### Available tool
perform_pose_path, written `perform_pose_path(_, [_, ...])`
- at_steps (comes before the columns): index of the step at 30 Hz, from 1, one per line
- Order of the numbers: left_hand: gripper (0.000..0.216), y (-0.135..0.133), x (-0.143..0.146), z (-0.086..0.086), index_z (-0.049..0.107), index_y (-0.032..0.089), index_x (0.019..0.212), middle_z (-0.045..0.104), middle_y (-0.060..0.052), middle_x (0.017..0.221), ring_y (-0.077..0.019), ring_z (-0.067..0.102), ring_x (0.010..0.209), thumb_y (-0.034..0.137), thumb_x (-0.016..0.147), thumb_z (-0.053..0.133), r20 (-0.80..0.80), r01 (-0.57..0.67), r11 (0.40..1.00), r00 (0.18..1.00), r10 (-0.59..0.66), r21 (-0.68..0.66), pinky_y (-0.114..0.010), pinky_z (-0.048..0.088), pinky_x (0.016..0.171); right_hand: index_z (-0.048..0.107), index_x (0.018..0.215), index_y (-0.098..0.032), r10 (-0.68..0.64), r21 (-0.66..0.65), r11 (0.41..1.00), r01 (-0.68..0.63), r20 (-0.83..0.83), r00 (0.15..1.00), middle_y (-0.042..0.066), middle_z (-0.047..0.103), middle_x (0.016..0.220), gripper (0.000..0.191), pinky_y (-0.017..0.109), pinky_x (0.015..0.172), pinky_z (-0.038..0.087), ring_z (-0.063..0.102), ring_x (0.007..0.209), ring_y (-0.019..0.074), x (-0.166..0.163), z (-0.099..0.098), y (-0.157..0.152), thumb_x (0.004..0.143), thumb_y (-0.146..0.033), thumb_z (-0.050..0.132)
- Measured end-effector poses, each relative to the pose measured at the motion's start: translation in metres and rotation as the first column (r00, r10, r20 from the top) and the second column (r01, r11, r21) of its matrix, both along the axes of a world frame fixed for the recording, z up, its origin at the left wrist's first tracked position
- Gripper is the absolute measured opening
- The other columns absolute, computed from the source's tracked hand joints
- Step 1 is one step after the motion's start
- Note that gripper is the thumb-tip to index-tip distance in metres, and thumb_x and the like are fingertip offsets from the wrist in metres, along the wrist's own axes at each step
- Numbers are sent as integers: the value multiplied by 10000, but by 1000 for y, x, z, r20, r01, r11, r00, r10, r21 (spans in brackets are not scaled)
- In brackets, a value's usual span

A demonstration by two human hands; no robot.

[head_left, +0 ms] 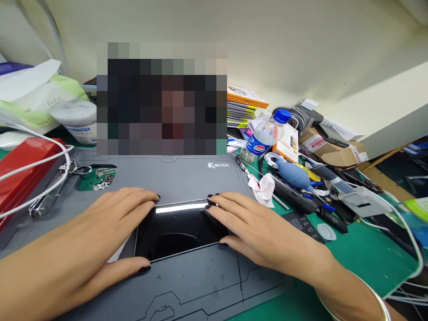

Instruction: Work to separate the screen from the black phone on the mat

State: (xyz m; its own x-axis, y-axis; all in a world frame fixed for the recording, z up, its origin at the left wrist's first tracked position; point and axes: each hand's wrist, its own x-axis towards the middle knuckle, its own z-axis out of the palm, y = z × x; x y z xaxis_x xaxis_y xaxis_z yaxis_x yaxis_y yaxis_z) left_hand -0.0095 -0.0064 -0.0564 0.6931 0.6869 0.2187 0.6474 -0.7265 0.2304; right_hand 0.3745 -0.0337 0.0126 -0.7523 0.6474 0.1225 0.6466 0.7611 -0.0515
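A black glossy tablet (177, 232) lies screen up on a grey work mat (187, 176). My left hand (100, 232) rests flat over the tablet's left edge, fingers stretched toward its far corner and thumb at the near left corner. My right hand (254, 229) lies flat on the tablet's right side, fingertips at the far right corner and thumb on the near edge. Both hands press on the tablet with fingers extended; neither wraps round anything.
A red box (20, 174) and white cable (40, 162) sit at left, with tweezers (50, 194) and a white tub (78, 118). Right of the mat lie a plastic bottle (265, 133), blue air blower (294, 174), crumpled tissue (264, 185), stacked books (242, 109), boxes and tools.
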Motion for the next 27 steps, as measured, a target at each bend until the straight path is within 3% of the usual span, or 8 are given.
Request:
perform_pose_path(5, [574,3,-3,-3,570,365,1717,653,10,1754,-400,713,1540,562,1178,549,-2,-7,1000,1000,7,-18,-526,672,1271,700,1521,-38,26,86,996,-29,39,999,250,857,1457,370,521,1114,750,813,1389,373,-6,1,-4,1182,-176,642])
perform_pose_path(9, [560,2,3,3,596,320,1665,712,-83,1670,-412,758,1479,605,1191,512,1,14,1000,1000,-14,22,-532,731,1184,705,1536,-53,23,139,990,-31,59,998,236,863,1469,399,490,1125,750,822,1411,352,-8,-2,-5,1182,-80,523])
perform_pose_path(13, [554,2,3,5,638,337,1630,743,-85,1640,-396,774,1463,637,1175,543,22,10,1000,1000,-10,19,-496,735,1178,656,1641,-105,3,74,997,-2,-17,1000,216,851,1513,571,482,1162,742,834,1410,307,2,-3,-1,1118,16,462])
perform_pose_path(19, [556,4,-3,-5,633,379,1688,670,78,1743,-380,714,1546,546,1173,505,39,-26,999,999,27,-40,-520,670,1257,528,1792,-211,-79,-27,997,75,-195,978,177,799,1629,669,476,1213,714,825,1443,298,23,1,7,1137,-119,628])
perform_pose_path(22, [592,5,-2,-5,596,372,1719,654,72,1760,-395,701,1557,521,1152,512,23,-24,998,999,26,-57,-550,657,1258,549,1751,-167,-48,-14,999,46,-189,981,211,786,1637,640,474,1236,695,803,1476,314,24,1,7,1141,-203,740])
perform_pose_path(27, [578,5,-1,-2,618,345,1699,680,69,1731,-391,735,1512,492,1151,509,39,-17,998,999,20,-55,-563,669,1239,562,1718,-183,-8,15,1000,11,-171,985,204,807,1593,607,472,1195,713,819,1437,312,20,2,6,1151,-235,773])
